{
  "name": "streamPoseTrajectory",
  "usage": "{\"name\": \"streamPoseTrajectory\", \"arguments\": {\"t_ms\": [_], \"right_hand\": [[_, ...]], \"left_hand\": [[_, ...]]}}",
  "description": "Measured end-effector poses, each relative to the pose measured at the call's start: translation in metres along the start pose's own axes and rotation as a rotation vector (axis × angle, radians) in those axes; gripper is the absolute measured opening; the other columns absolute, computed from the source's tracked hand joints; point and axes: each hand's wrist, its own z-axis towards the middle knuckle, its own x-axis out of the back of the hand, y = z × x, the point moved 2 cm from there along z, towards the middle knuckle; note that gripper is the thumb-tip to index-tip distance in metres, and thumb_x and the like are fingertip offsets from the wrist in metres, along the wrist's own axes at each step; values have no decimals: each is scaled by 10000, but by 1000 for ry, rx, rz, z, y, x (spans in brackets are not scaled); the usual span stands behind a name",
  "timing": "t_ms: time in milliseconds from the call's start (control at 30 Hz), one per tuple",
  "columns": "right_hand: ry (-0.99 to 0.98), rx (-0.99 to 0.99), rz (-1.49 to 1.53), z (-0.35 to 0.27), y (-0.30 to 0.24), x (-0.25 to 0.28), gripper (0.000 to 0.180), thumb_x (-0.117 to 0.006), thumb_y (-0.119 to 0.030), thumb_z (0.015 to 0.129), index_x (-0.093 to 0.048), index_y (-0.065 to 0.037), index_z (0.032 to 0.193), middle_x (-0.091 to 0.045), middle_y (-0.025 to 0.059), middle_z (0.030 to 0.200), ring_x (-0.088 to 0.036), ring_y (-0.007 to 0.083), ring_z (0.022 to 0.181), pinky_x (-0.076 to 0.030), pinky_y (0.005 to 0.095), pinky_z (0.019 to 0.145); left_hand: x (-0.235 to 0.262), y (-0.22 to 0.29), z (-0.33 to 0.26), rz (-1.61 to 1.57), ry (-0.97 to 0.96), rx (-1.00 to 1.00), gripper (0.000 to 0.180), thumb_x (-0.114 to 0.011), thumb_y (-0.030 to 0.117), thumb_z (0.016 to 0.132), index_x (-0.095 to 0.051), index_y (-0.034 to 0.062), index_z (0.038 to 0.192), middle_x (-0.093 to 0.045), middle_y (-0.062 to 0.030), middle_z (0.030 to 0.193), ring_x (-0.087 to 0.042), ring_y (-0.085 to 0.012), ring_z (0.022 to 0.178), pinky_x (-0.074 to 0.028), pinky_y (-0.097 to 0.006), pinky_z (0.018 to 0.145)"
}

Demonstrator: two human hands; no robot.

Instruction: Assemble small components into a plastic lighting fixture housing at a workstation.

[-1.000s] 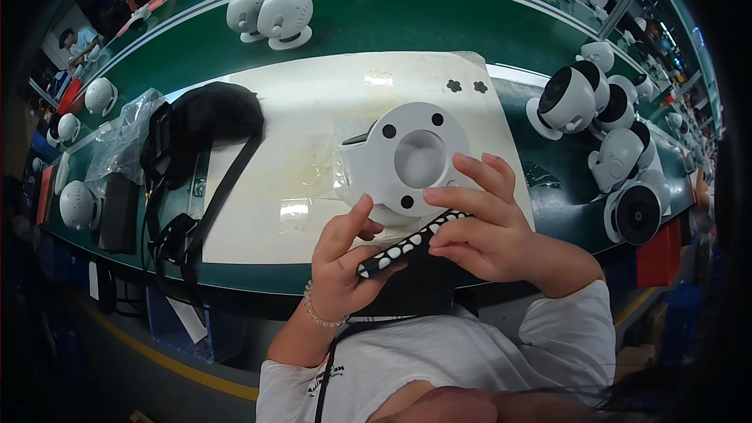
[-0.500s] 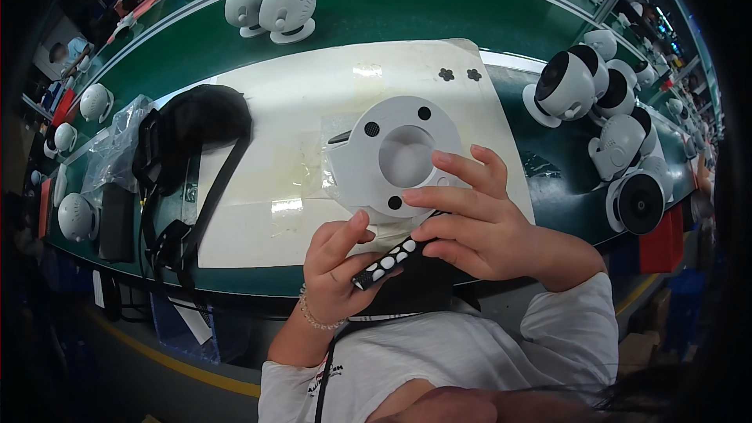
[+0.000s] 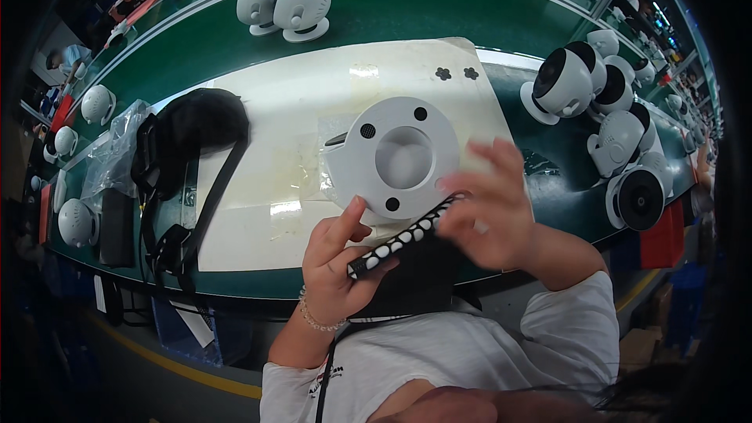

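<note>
**Picking pads off the strip, base waiting on the mat**

Here, nearest the body, the left hand grips a black strip lined with small white pads, thumb on the lower edge and fingers curled over the upper, so the strip slants up to the right. The right hand sits at the strip's far end, its fingers loosely fanned and blurred; I cannot tell whether the fingertips have actually nipped a pad or are only brushing the end of the strip.

Judging by this, the step is lifting one pad from the strip, and it would go best with the left hand keeping the strip steady and flat while the right peels a single pad from its edge, touching the sticky side as little as possible.

Just beyond both hands lies the white round base, face up on the pale work mat, with a shallow central recess and small dark holes around it. Its near rim is touching or almost touching the strip, directly above the left thumb and just left of the right fingers.

Further out, a black strap and pouch rest on the mat's left side. White dome cameras cluster on the green bench at right, and two more stand at the far edge.
</note>
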Motion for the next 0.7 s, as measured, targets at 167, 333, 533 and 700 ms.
{"name": "streamPoseTrajectory", "arguments": {"t_ms": [167,333,533,700], "right_hand": [[-45,-334,172,11,20,4,79,-623,-160,757,-595,-98,798,-460,88,1228,-282,310,1241,-231,395,973],[-123,-237,-75,11,6,8,112,-609,-175,764,-613,-83,827,-458,137,1238,-318,330,1224,-186,423,990],[-192,-6,-413,8,-4,19,209,-626,-208,730,-646,-91,902,-505,114,1186,-395,299,1159,-167,423,985],[35,-782,729,2,36,0,381,-641,-234,762,-510,-39,1063,-541,61,1053,-491,168,1000,-348,318,859]], "left_hand": [[-3,-4,-2,-17,37,46,280,-731,5,531,-592,5,774,-488,-157,1216,-538,-217,710,-451,-284,640],[-3,-1,0,8,23,73,268,-727,0,536,-609,4,777,-493,-142,1216,-538,-216,728,-453,-284,648],[-4,-1,1,-1,37,64,271,-726,1,541,-611,8,786,-489,-139,1221,-539,-216,749,-454,-286,660],[-4,-3,-2,4,21,47,280,-731,7,541,-594,10,786,-476,-147,1233,-543,-226,772,-455,-296,673]]}}
